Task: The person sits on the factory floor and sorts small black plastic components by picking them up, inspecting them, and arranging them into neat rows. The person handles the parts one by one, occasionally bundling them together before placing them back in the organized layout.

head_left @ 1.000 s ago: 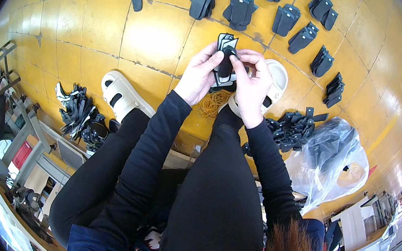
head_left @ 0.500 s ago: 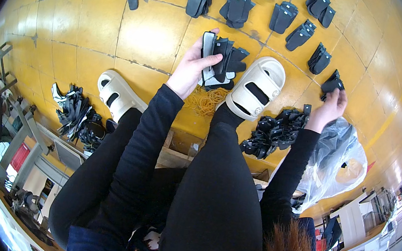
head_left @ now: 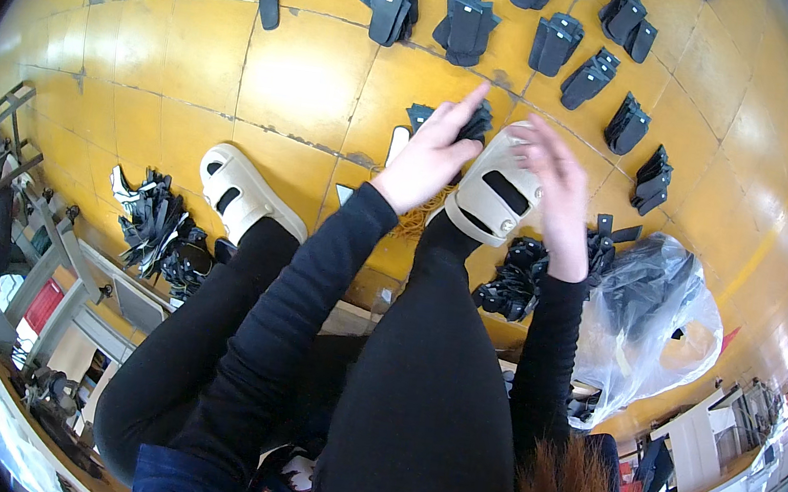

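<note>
My left hand (head_left: pixel 424 163) is over a small fanned pile of flat black pieces (head_left: pixel 476 124) on the floor, between my sandals. Its index finger and thumb are stretched apart, with black pieces showing between them. The palm side and the other fingers are hidden. My right hand (head_left: pixel 556 179) is above my right sandal (head_left: pixel 492 196), its fingers extended and smeared by motion, with nothing visible in them. A narrow whitish piece (head_left: pixel 399 142) lies by the left wrist. Yellow rubber bands (head_left: pixel 414 221) show beneath that hand.
Several stacks of black pieces (head_left: pixel 467 27) stand ahead, curving down to a stack (head_left: pixel 653 179) at the right. One black piece (head_left: pixel 268 4) lies apart. Loose black heaps (head_left: pixel 153 224) flank my legs. A clear plastic bag (head_left: pixel 655 322) sits at the right.
My right hand has left the rightmost stack and swung left to above my right sandal. The left hand has shifted right and lower, and the pieces it held upright no longer show in it.
</note>
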A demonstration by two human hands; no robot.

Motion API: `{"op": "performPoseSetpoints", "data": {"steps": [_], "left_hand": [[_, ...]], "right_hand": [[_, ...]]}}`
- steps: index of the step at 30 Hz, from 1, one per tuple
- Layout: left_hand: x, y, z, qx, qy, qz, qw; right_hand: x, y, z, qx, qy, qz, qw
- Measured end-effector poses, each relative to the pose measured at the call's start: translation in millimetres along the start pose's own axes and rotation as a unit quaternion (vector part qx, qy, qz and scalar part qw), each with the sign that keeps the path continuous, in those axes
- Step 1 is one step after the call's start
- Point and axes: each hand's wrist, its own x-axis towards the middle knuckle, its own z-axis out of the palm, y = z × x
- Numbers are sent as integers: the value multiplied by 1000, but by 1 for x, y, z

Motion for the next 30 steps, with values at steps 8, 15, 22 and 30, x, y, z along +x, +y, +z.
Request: {"op": "performPoseSetpoints", "data": {"steps": [8, 15, 22, 30], "left_hand": [[-8, 20, 13, -162, -1, 85, 983], [-12, 23, -6, -402, -53, -85, 910], [-13, 23, -16, -546, -30, -121, 829], [-8, 11, -25, -395, 86, -82, 911]], "right_hand": [[10, -12, 45, 104, 49, 37, 993], [8, -29, 30, 131, -14, -14, 991], [8, -34, 36, 105, -22, -31, 994], [4, -29, 38, 137, 15, -9, 990]]}}
